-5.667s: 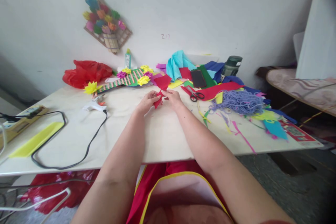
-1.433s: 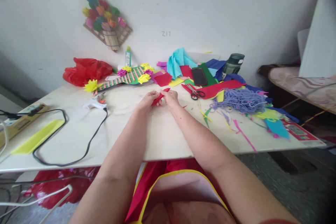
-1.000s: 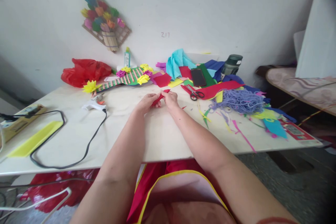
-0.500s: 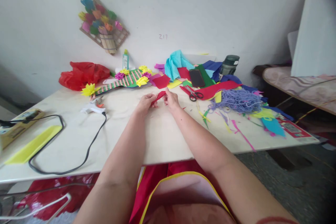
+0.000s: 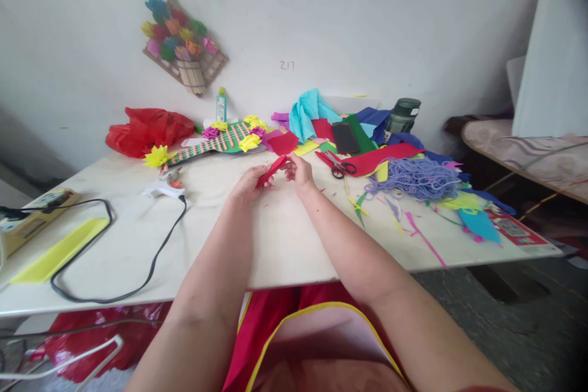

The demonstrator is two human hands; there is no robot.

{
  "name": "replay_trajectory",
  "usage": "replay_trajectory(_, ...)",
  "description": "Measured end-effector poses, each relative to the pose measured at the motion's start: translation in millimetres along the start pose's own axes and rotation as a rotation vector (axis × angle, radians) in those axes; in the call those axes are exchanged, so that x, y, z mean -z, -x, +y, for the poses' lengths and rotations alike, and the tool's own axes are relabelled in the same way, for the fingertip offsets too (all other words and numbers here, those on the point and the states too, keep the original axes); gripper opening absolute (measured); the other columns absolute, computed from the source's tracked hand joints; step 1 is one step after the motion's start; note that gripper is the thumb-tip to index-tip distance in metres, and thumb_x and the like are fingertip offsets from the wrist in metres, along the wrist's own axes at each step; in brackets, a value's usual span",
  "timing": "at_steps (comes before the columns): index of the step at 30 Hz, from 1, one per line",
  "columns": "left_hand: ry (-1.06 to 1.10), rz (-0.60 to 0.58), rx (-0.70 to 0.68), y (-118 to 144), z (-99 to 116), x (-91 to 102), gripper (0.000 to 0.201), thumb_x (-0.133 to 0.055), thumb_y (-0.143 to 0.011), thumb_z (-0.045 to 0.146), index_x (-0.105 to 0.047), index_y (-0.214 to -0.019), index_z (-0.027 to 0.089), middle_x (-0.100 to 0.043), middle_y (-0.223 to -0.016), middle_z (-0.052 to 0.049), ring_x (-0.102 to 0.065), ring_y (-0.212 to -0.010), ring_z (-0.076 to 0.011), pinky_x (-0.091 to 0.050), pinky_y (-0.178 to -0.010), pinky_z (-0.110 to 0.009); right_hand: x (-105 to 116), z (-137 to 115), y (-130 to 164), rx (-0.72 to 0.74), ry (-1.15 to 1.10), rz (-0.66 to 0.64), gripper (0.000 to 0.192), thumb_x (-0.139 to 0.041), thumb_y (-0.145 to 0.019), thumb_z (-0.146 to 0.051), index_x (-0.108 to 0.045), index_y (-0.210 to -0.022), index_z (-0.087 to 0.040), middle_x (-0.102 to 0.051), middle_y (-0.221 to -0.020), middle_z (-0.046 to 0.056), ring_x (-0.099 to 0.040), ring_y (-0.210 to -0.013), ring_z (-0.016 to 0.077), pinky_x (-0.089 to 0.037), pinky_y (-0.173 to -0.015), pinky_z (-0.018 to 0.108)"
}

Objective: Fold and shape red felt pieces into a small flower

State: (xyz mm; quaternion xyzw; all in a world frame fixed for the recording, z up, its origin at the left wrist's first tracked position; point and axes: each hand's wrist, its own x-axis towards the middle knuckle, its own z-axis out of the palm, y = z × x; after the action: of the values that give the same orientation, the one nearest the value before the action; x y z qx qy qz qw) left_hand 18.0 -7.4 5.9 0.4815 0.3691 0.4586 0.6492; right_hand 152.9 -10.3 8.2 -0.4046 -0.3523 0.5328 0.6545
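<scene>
A folded strip of red crepe paper (image 5: 274, 169) is held between my two hands above the middle of the table. My left hand (image 5: 254, 182) is closed around its lower end. With the fingertips pinched, my right hand (image 5: 299, 173) grips the upper end. Just beyond the hands lies a flat red paper piece (image 5: 283, 143). Black-handled scissors (image 5: 340, 168) rest to the right on a long red paper strip (image 5: 383, 158). A white glue gun (image 5: 166, 188) lies left of my left hand, its cord trailing toward the front.
Purple-blue yarn (image 5: 416, 177) lies heaped at the right, with paper scraps around it. A guitar-shaped craft (image 5: 215, 146) with paper flowers, a glue bottle (image 5: 221, 107), a phone (image 5: 345, 138) and a dark jar (image 5: 404, 115) stand or lie along the back. A power strip (image 5: 39, 217) sits left.
The red paper has turned to a steeper slant between the hands. My left hand has shifted slightly left and down, and the right fingers have changed their position on the paper.
</scene>
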Motion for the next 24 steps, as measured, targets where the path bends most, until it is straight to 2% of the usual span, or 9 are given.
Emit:
replay_trajectory(4,0.049,0.025,0.021,-1,-1,0.6,0.014,-0.05,-0.078,0.022,-0.059,-0.073,0.013,-0.052,-0.047,0.001,-0.042,-0.036,-0.0067,-0.047,-0.049,-0.023,-3,0,4,0.049,0.057,0.052,0.014,-0.051,-0.08,-0.028,-0.053,-0.087,-0.016,-0.061,-0.058,-0.002,-0.047,-0.037,0.0057,-0.029,-0.036,0.016)
replay_trajectory(8,0.098,0.052,0.046,-2,-1,0.3,0.015,-0.048,-0.08,0.021,-0.06,-0.074,0.013,-0.053,-0.049,0.001,-0.043,-0.037,-0.0065,-0.049,-0.051,-0.023,-6,4,6,0.164,0.206,0.107,0.024,-0.057,-0.074,-0.025,-0.049,-0.095,-0.019,-0.06,-0.061,-0.006,-0.052,-0.041,0.007,-0.033,-0.04,0.016)
replay_trajectory(12,0.123,0.058,0.056,-4,-1,0.8,0.016,-0.047,-0.081,0.02,-0.06,-0.075,0.013,-0.054,-0.05,0.0,-0.044,-0.038,-0.0073,-0.051,-0.053,-0.024,-8,11,8,0.258,0.357,0.103,0.026,-0.057,-0.073,-0.026,-0.045,-0.096,-0.022,-0.059,-0.063,-0.008,-0.056,-0.046,0.008,-0.039,-0.048,0.017)
replay_trajectory(19,0.144,0.045,0.048,-8,-4,3.8,0.018,-0.046,-0.082,0.02,-0.063,-0.078,0.013,-0.056,-0.053,-0.001,-0.048,-0.041,-0.0083,-0.053,-0.057,-0.025,-8,15,7,0.279,0.405,0.114,0.028,-0.055,-0.072,-0.021,-0.043,-0.097,-0.024,-0.059,-0.066,-0.007,-0.057,-0.05,0.0094,-0.041,-0.053,0.019)
replay_trajectory(24,0.184,0.042,0.049,-8,-3,3.7,0.02,-0.045,-0.083,0.018,-0.063,-0.083,0.011,-0.059,-0.056,-0.003,-0.051,-0.045,-0.0093,-0.053,-0.057,-0.026,-8,9,11,0.23,0.41,0.11,0.026,-0.055,-0.073,-0.022,-0.044,-0.096,-0.025,-0.061,-0.073,-0.005,-0.06,-0.06,0.0109,-0.043,-0.059,0.021)
